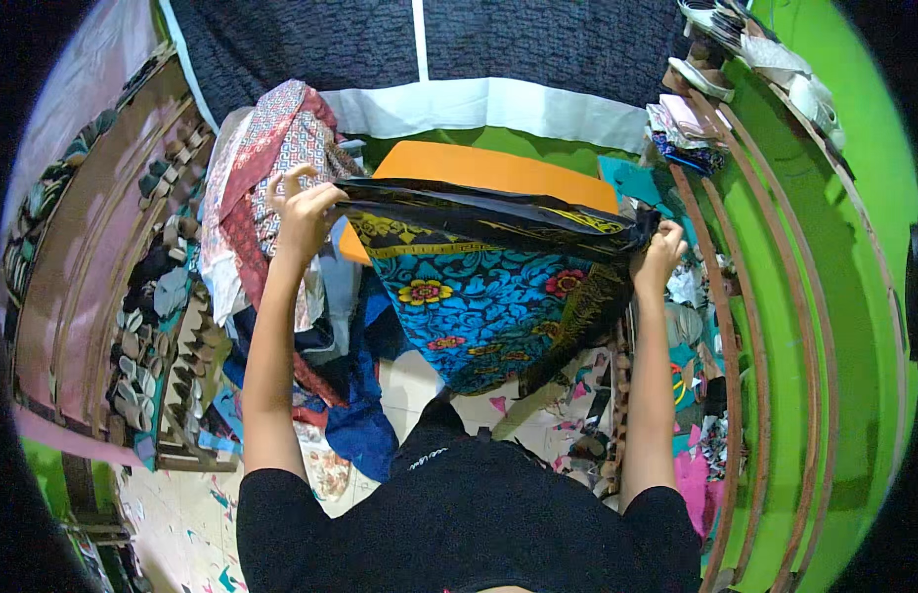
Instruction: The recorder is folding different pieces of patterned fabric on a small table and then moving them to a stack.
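Observation:
A patterned cloth [479, 296] hangs stretched between my two hands in front of me. It is blue and black with yellow and pink flowers, and a dark band runs along its top edge. My left hand [306, 206] pinches the cloth's upper left corner, some fingers raised. At the upper right end, the fingers of my right hand [660, 259] are closed round a bunched part of the dark edge. Behind the cloth lies an orange flat-topped surface [498, 168], partly covered from view.
A heap of red and white patterned fabric [271, 168] stands at the left, with dark blue cloth [365, 435] below. Shoe racks [83, 296] line the left; wooden rails [765, 296] run along the green right wall. Folded cloths [686, 133] sit at the upper right. Scraps litter the tiled floor [172, 514].

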The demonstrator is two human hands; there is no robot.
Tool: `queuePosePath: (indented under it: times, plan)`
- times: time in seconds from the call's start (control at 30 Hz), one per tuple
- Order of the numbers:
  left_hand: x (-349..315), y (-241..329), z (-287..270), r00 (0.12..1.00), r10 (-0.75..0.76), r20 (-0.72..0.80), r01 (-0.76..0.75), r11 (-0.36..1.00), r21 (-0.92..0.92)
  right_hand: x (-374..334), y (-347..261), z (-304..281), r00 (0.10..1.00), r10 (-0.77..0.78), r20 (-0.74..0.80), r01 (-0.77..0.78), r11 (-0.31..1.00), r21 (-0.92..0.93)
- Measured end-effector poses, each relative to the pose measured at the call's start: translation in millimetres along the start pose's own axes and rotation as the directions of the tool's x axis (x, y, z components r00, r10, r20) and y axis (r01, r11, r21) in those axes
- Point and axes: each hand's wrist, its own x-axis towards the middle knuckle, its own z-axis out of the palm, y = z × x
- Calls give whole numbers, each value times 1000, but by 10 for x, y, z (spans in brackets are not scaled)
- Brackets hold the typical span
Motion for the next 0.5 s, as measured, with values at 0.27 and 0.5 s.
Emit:
queuePosePath:
  times: [0.27,0.5]
  plan:
    - [890,-713,1048,977,-213,34,211,918,-335,882,293,1141,864,165,476,-371,847,380]
    - [1463,-1342,2943,806,-477,350,591,625,-509,1271,115,2758,768,355,533,-468,-258,845]
